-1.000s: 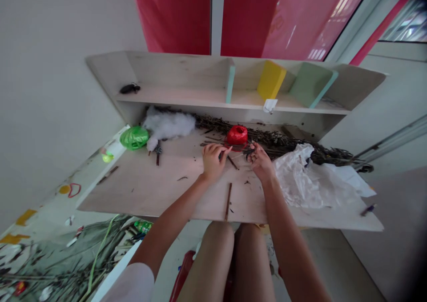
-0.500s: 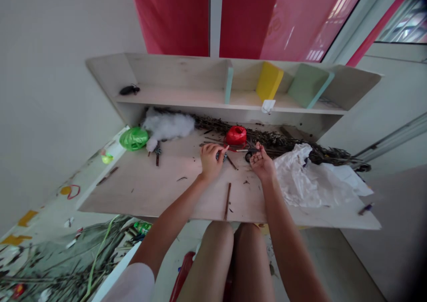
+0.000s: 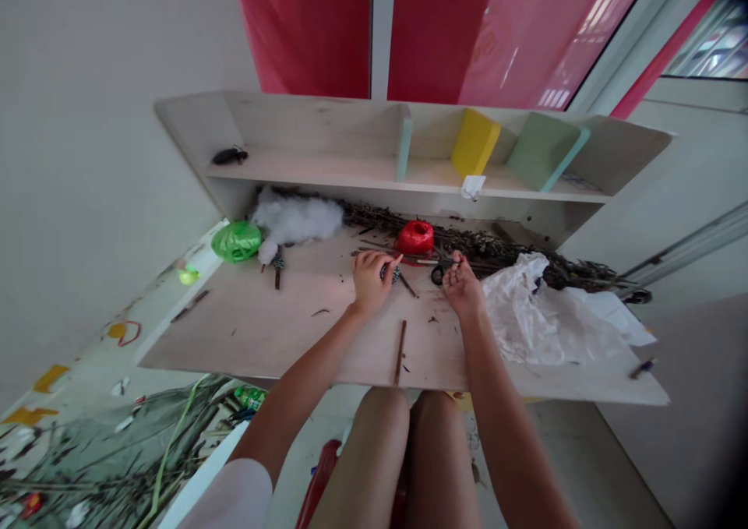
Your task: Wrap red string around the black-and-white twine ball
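My left hand [image 3: 371,281] rests on the wooden desk [image 3: 280,334], fingers curled round a small dark bundle wound with string. My right hand [image 3: 463,287] lies a little to the right, fingers closed on the black handles of a pair of scissors [image 3: 439,269] that lie on the desk. Just beyond both hands sits a red ball of string [image 3: 415,237], with a red strand running towards my hands. Dry twigs [image 3: 485,246] are piled along the back of the desk.
A white tuft of cotton [image 3: 298,219] and a green ball of string [image 3: 236,241] lie at the back left. A crumpled white plastic bag [image 3: 543,315] covers the right side. A brown stick [image 3: 400,342] lies near the front edge. A shelf with coloured dividers [image 3: 473,141] stands behind.
My right hand has shifted slightly right and closed on the scissors' handles. My left hand keeps its place with the bundle.
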Demonstrator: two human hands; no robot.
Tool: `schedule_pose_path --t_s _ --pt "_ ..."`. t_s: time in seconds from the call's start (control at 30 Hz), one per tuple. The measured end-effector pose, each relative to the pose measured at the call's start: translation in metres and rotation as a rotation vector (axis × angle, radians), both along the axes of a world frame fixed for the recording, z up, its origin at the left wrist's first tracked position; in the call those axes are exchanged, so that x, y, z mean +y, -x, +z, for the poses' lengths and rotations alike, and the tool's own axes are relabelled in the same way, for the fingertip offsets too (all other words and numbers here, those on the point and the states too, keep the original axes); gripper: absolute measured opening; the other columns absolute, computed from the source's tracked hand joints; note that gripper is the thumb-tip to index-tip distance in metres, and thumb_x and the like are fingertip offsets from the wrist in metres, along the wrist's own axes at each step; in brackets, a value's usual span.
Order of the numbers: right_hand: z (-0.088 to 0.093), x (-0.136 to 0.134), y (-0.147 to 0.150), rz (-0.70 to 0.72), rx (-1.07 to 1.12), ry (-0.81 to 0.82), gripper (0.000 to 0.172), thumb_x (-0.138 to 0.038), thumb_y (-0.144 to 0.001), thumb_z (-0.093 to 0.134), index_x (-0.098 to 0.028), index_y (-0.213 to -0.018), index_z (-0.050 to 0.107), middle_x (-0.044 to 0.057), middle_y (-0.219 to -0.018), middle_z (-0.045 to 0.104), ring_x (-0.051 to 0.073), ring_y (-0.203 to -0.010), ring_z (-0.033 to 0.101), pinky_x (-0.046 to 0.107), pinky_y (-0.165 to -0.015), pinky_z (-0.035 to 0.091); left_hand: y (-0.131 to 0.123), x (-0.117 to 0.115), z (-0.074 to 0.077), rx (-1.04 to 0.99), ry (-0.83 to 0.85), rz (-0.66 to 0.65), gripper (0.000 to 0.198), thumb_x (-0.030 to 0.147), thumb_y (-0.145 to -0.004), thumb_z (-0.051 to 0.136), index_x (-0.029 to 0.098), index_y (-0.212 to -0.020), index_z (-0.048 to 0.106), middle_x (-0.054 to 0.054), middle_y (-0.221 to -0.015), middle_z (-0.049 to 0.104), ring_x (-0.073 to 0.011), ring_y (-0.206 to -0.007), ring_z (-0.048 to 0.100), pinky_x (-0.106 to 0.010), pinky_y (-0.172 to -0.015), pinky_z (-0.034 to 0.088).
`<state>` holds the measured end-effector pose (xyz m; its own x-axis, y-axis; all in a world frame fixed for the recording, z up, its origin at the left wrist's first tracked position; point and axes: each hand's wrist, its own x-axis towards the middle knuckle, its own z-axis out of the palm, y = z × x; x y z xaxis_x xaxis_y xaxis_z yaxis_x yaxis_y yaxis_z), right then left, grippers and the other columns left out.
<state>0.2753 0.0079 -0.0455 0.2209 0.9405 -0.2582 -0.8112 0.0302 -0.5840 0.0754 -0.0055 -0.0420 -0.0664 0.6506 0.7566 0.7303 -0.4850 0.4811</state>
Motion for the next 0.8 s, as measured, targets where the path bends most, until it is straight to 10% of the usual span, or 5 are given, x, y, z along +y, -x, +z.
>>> schedule_pose_path --t_s 0.8 --pt "-0.010 0.002 -0.009 -0.021 -0.013 -0.038 0.010 -0.021 -0.082 0.059 -0.026 -0.089 0.064 -0.012 -0.075 0.070 0.000 -0.052 0.057 0.012 -0.058 0.050 0.016 0.016 0.002 -0.251 0.081 0.137 0.032 0.046 -0.087 0.051 0.020 -0.071 0.061 -0.004 -0.074 0.065 -0.0178 -0.076 0.055 -0.033 -0.081 0.036"
